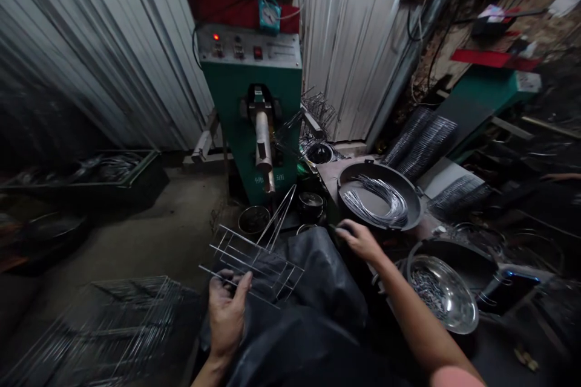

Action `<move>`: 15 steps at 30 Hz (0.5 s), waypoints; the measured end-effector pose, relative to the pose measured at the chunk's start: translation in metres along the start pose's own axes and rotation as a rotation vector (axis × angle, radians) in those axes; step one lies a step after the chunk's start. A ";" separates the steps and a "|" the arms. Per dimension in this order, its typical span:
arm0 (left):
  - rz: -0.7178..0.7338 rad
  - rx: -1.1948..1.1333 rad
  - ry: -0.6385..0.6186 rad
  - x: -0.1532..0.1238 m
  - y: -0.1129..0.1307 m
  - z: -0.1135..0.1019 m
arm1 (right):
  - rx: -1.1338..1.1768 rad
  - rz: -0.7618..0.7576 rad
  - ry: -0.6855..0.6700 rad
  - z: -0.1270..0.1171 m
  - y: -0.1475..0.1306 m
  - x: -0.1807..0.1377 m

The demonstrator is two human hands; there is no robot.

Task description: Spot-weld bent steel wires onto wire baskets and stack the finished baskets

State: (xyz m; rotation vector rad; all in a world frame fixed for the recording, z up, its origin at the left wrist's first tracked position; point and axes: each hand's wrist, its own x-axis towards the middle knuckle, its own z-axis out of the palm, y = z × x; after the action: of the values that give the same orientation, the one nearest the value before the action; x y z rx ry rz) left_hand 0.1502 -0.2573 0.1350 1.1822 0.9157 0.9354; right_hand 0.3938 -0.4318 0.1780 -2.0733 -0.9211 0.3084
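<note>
Silvery wire grid [255, 267], rect. cells, tilted, in L hand [227, 313]

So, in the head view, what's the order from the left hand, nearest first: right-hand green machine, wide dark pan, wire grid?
1. Wire grid: held in the left hand.
2. Wide dark pan: ahead and to its right.
3. Right-hand green machine: farthest, beyond the pan.

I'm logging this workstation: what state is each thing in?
Indicator light, lit red.
Wire rack, gripped at one edge.
Left hand, closed on the wire rack.
Right hand, off the wire rack; grip unclear.
Black pan, uncovered, holding curved wires.
Steel bowl, uncovered, holding small pieces.
Wire frames, piled at lower left.
</note>
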 end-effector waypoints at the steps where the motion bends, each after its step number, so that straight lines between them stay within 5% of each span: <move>1: -0.005 -0.005 -0.009 0.000 -0.001 0.001 | 0.075 -0.051 -0.080 0.022 -0.015 0.017; 6: -0.010 -0.056 -0.023 0.004 -0.007 -0.002 | 0.402 -0.079 -0.252 0.093 -0.048 0.066; 15: -0.044 -0.023 -0.041 0.036 -0.011 -0.004 | 0.741 0.098 -0.147 0.122 -0.052 0.082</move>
State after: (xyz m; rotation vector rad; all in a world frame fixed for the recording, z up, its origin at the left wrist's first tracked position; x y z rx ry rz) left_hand 0.1598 -0.2235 0.1207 1.1537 0.8924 0.8810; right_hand 0.3639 -0.2814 0.1501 -1.4192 -0.6498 0.7386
